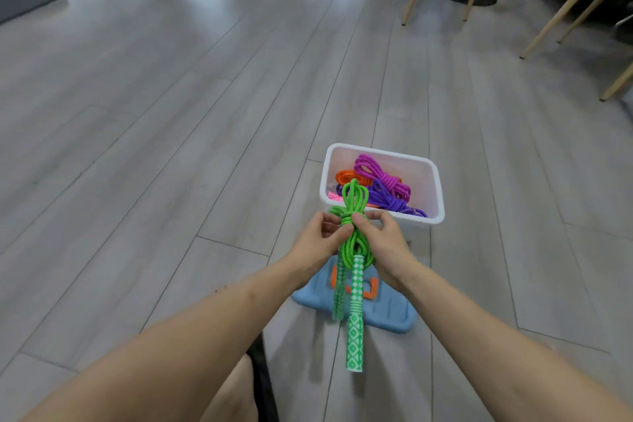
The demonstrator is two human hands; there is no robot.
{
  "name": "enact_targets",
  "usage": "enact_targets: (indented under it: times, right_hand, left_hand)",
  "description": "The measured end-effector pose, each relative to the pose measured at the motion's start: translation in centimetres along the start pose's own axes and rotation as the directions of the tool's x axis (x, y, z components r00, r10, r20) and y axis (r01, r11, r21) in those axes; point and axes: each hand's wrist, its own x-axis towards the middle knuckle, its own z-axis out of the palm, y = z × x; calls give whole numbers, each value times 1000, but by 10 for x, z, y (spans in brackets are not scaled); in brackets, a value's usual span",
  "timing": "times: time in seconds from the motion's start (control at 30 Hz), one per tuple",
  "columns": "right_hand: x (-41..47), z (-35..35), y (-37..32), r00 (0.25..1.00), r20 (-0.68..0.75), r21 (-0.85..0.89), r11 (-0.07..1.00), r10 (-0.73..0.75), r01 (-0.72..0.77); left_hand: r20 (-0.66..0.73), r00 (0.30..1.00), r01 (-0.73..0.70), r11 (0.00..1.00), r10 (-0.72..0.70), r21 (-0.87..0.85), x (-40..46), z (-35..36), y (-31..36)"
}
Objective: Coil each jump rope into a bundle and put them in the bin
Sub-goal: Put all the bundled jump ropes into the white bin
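I see both bare forearms extended forward and converging at centre. Left hand (317,238) has fingers curled, thumb pressed inward toward the right. Right hand (385,240) has fingers curled, thumb raised at top. Both hands are gripping, knuckles near touching.

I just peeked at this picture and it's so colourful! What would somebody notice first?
First, the bright green jump rope in the middle, coiled into a bundle and held by the left hand and the right hand, with its patterned handles hanging down. Just behind it, a white bin on the grey floor holds magenta, purple and orange ropes. Below the hands lies a blue lid with orange clips.
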Motion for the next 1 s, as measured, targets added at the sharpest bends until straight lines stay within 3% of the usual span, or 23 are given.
enact_targets:
  times: [0.37,0.53,0.63,0.67,0.7,0.77,0.8,0.9,1.0]
  right_hand:
    - [26,-22,-94,980,56,306,938,-191,165]
    - [60,-36,-128,974,41,422,888,-221,184]
    - [85,-51,-145,964,-12,381,890,-267,252]
    - [95,-56,-148,957,-46,339,897,-285,283]
    - [103,-62,-150,947,-80,284,904,-310,320]
    - [117,-73,-147,922,-131,140,914,-365,382]
    - [123,-79,-144,908,-140,49,914,-394,404]
    - [131,-93,-127,897,-107,-196,894,-429,404]
    - [137,-104,-99,897,-40,-427,819,-441,383]
  left_hand:
    - [340,940,-119,968,39,219,22,28,26]
    - [261,962,-148,955,79,256,57,40,62]
    - [245,966,-161,927,78,339,87,40,82]
    - [232,966,-205,876,110,436,98,42,88]
    - [215,959,-277,755,183,594,109,44,94]
    - [231,912,-346,333,340,877,126,47,102]
    - [260,897,-339,180,358,923,134,48,103]
    - [318,898,-316,-57,305,947,154,51,95]
    - [331,920,-311,-123,208,943,169,53,76]
